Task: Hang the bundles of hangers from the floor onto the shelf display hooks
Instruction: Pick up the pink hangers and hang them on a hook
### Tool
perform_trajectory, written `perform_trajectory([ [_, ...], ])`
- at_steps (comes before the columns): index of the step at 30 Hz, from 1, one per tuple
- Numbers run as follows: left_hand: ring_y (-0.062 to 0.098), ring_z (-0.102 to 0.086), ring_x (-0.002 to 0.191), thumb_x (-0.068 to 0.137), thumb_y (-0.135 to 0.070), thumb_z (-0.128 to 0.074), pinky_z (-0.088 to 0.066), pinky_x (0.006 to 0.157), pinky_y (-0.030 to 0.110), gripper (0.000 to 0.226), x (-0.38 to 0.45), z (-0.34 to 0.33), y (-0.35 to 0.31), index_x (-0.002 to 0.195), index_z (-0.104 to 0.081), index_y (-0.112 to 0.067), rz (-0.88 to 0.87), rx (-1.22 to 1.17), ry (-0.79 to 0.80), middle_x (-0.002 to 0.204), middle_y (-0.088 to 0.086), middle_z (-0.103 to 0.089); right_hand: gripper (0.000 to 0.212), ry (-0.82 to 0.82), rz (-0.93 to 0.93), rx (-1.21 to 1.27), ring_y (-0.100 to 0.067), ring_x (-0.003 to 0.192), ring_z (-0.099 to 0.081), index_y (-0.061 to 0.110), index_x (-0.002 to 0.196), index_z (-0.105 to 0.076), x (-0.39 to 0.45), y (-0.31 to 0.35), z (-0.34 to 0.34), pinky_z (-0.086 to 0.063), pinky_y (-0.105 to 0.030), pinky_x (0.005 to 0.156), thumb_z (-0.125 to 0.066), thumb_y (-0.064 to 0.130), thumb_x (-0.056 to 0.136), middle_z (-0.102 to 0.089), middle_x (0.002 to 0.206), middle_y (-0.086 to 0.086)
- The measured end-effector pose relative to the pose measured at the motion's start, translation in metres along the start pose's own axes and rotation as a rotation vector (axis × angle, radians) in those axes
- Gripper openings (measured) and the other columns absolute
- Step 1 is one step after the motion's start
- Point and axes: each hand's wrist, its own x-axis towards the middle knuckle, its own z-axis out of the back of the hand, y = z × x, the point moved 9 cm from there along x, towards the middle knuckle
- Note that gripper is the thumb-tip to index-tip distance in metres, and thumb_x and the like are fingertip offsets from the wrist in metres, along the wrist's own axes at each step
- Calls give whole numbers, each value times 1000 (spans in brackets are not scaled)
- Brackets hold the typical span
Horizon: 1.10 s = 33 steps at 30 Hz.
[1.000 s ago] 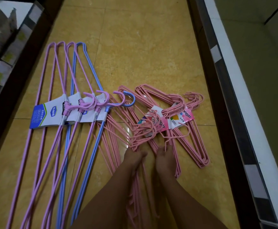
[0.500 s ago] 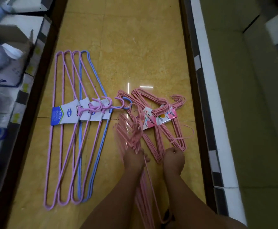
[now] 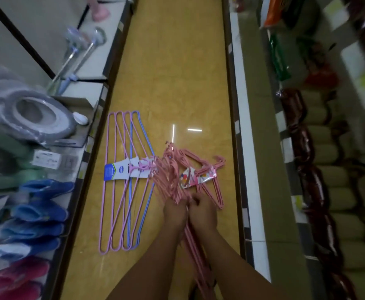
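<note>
Four long hangers [image 3: 125, 180] on the floor at nine o'clock: three pink, one blue; two hands [image 3: 190, 211].

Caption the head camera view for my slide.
Both hands, left hand and right hand, grip a pink hanger bundle above the aisle floor.

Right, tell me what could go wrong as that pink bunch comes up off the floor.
1. The pink hanger bunch gripped by both hands, left hand and right hand, fans out loosely, so single hangers may slip free.
2. Its hooks lie against the labelled pink bundle and the long hangers, and could snag and drag them.
</note>
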Motion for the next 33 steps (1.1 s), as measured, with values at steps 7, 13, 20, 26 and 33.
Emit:
perform_trajectory([
  [7, 29, -62, 104, 90, -37, -61, -52, 91, 47, 40, -85, 18, -100, 122, -47, -16, 26, -289, 52, 120, 8, -61, 35, 156, 120, 19, -20, 100, -62, 19, 122, -63, -68, 112, 57, -43, -23, 70, -46, 13, 93, -68, 115, -5],
  [13, 26, -63, 85, 96, -33, -50, -50, 80, 42, 27, -121, 48, -159, 114, -58, -15, -2, -390, 73, 99, 12, -65, 17, 577, -84, 159, -13, 60, -51, 19, 88, -56, -122, 161, 51, -38, -19, 50, -44, 9, 83, -53, 67, 1],
  [20, 26, -61, 82, 79, -44, -56, -46, 73, 32, 40, -145, 85, -174, 96, -66, -9, 20, -305, 166, 90, 12, -66, 30, 400, 255, -384, -25, 91, -62, 13, 119, -47, -151, 226, 44, -46, -33, 79, -47, 16, 90, -61, 103, -9],
  [26, 13, -58, 68, 82, -15, -51, -51, 64, 28, 14, -178, 141, -197, 82, -65, -15, -121, -98, 325, 77, 1, -63, 26, -42, 482, -764, -27, 113, -59, 18, 116, -57, -176, 261, 67, -46, -32, 88, -44, 17, 93, -63, 121, -7],
  [33, 31, -18, 143, 66, -52, -75, -18, 115, 46, 109, -167, 276, -221, 149, -13, -18, -378, 831, -387, 156, 11, -15, 27, 68, 642, -870, -28, 106, -61, 21, 106, -62, -197, 300, 47, -47, -29, 83, -54, 27, 81, -66, 112, -6],
])
